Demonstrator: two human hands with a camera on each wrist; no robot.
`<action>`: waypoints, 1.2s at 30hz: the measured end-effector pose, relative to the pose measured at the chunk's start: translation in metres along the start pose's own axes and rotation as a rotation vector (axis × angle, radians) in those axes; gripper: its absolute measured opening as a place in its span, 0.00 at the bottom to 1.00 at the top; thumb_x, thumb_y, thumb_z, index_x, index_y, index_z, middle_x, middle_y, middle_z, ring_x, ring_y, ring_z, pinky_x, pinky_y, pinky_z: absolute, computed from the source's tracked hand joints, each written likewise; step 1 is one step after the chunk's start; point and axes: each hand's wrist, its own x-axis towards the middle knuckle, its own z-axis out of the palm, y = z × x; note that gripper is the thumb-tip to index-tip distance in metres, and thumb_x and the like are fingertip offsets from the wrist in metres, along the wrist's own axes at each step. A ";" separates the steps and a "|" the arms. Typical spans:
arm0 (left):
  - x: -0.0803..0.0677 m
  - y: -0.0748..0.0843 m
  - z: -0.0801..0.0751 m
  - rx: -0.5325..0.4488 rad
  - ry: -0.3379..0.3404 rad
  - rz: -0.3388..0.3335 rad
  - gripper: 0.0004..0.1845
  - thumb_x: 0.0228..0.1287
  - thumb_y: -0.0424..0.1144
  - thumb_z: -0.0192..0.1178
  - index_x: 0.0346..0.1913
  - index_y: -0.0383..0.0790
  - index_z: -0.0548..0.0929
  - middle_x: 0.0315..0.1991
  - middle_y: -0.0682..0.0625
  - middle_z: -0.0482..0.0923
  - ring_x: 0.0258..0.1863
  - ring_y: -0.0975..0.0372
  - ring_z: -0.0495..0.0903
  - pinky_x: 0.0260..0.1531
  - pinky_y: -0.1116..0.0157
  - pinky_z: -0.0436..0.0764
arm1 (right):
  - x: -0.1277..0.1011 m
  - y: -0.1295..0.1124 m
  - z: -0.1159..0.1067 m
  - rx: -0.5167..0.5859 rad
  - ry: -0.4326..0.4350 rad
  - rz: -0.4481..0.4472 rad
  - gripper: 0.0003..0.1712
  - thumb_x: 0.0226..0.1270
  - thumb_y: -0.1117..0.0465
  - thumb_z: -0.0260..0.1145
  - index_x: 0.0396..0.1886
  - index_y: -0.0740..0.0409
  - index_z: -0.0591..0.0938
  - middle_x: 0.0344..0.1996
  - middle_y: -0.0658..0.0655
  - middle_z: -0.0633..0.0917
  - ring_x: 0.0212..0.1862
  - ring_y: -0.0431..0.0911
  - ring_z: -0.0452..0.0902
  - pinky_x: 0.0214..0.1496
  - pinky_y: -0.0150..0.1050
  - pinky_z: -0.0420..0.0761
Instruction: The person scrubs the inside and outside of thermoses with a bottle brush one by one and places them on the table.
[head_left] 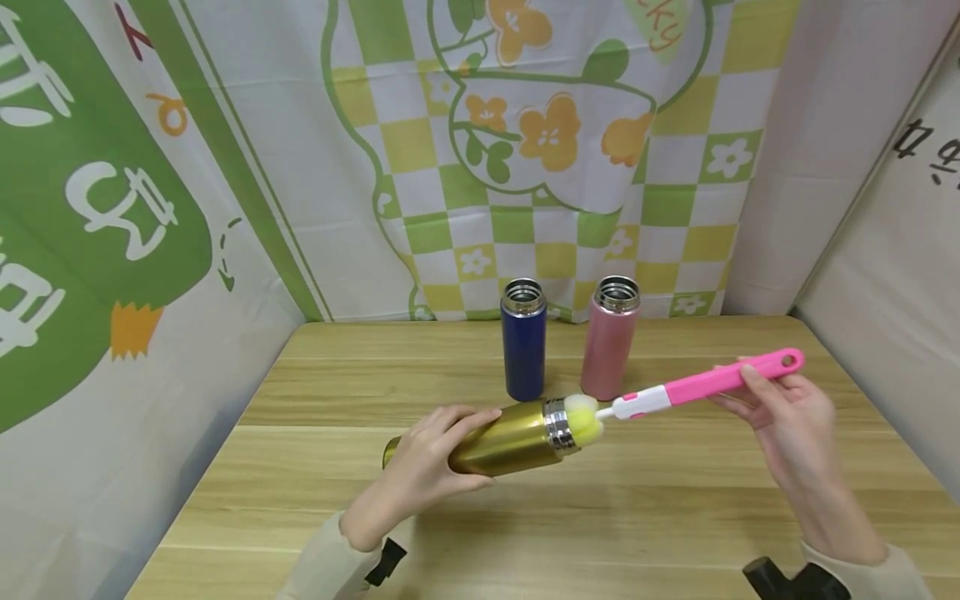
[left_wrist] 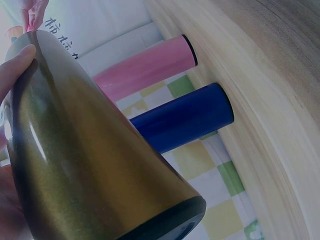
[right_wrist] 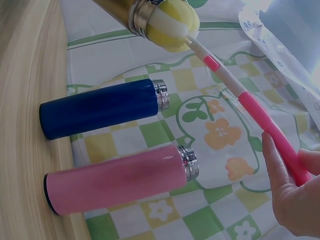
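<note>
My left hand [head_left: 435, 454] grips a gold thermos bottle [head_left: 510, 442] round its body, tilted on its side above the table with the steel neck toward the right. In my right hand [head_left: 795, 421] is the pink handle of a bottle brush [head_left: 712, 383], pinched between thumb and fingers. The brush's yellow and white sponge head [head_left: 583, 421] sits at the bottle's mouth, partly inside and bulging out over the rim. The left wrist view shows the gold bottle's dark base [left_wrist: 172, 220] close up. Seen from the right wrist, the sponge [right_wrist: 175, 25] fills the opening.
A blue bottle [head_left: 525, 342] and a pink bottle [head_left: 611, 337] stand upright and uncapped at the back of the wooden table [head_left: 337, 367], just behind the gold one. Behind them hangs a patterned cloth [head_left: 540, 167], with more cloth on both sides.
</note>
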 end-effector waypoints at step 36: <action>-0.018 -0.017 -0.012 0.023 0.023 -0.033 0.40 0.29 0.47 0.74 0.54 0.46 0.74 0.45 0.49 0.75 0.42 0.57 0.74 0.37 0.58 0.75 | 0.004 -0.025 -0.042 0.204 0.197 -0.038 0.09 0.60 0.79 0.48 0.37 0.78 0.75 0.31 0.68 0.81 0.35 0.57 0.80 0.39 0.44 0.76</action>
